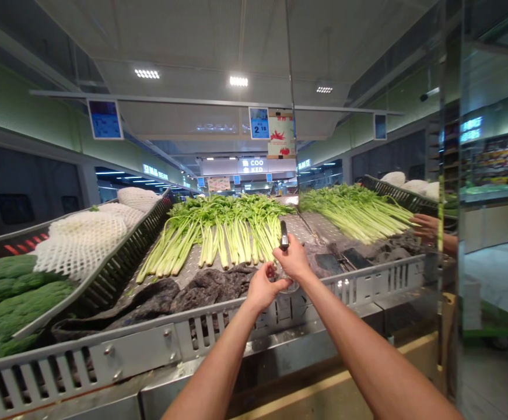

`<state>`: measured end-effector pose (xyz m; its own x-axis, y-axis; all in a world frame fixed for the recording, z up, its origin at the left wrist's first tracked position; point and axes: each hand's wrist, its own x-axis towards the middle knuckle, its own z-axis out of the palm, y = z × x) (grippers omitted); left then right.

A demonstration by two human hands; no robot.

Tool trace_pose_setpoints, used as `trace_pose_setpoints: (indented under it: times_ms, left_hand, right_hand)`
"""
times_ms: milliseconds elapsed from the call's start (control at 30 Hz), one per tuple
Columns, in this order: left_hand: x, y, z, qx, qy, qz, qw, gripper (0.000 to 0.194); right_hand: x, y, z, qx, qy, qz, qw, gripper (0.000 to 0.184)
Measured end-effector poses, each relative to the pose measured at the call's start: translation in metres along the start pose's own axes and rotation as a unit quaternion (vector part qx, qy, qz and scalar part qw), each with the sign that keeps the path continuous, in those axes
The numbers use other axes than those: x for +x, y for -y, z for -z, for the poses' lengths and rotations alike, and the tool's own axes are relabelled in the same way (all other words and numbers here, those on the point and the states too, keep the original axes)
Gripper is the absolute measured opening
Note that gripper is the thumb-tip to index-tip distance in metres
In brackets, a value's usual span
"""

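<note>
A black-topped piece, seemingly the head of a spray bottle (284,234), rises from the grip of my right hand (295,258). Its lower part looks clear and is mostly hidden behind the hands. My left hand (263,287) is curled beside it, with thumb and fingers around the clear part. Both hands are held over the front rail of the produce shelf. Just behind them, celery (236,230) lies in a row, pale stalk ends toward me and leaves at the back. A crumpled dark cloth (214,289) lies along the shelf front.
To the left, a slanted black crate (118,262) holds broccoli (21,297) and produce in white foam nets (76,242). The metal rail (140,356) runs along the front. A mirror panel (367,151) on the right reflects the celery. Price signs (259,123) hang above.
</note>
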<state>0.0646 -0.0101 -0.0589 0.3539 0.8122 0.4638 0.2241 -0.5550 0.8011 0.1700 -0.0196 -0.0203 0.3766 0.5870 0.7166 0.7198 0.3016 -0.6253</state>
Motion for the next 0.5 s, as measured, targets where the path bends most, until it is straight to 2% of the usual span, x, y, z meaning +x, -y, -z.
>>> trace_pose_setpoints:
  times_ms: [500]
  left_hand:
    - [0.0002, 0.006, -0.0024, -0.01, 0.0, -0.004, 1.0, 0.045]
  right_hand:
    - [-0.0016, 0.0015, 0.0016, -0.011, -0.005, 0.002, 1.0, 0.029]
